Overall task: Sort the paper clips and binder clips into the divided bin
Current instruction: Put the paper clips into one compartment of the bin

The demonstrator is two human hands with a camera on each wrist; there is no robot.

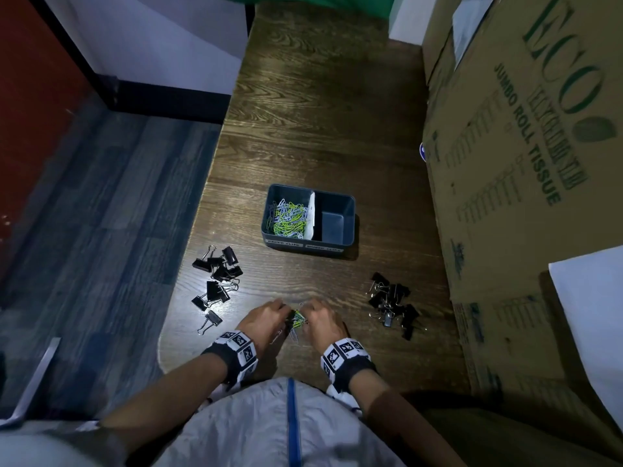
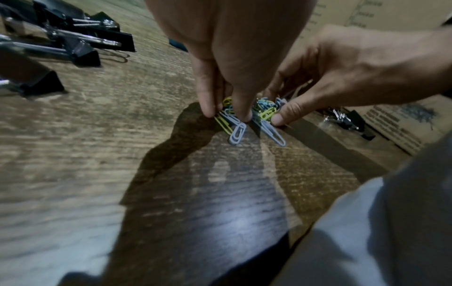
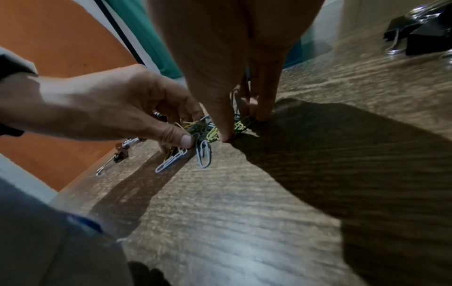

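**benchwatcher:** So how far along was the sort at that point? Looked about halfway to me.

**clip_nerd:** I'd have said a bit under half. The divided bin [image 1: 308, 246] sat mid-bench, and its left compartment already had a good heap of coloured paper clips [image 1: 286, 215] in it. The right compartment [image 1: 332, 224] was bare, not a single binder clip in there as far as I could see.

**benchwatcher:** And the hands?

**clip_nerd:** Both were down on one last little bunch of paper clips [image 2: 247, 114] near the front edge of the bench [image 1: 320, 129]. The left hand [image 1: 264, 320] had its fingertips [image 2: 208, 110] curled in and pinching the bunch from one side, and the right hand [image 1: 322, 320] was doing the same from the other, thumb and fingers closed onto the clips. A couple of grey ones stuck out from under the fingers and lay flat on the wood, so I'd guess not all of them were really caught.

**benchwatcher:** So paper clips nearly done?

**clip_nerd:** That was my read. I couldn't spot any other loose ones on the bench. What was left was basically all the binder clips: one black pile [image 1: 217, 284] to the left of the hands and another pile [image 1: 392, 303] to the right, near the cardboard box [image 1: 522, 146]. Neither pile looked touched, and both were well apart from the bin.
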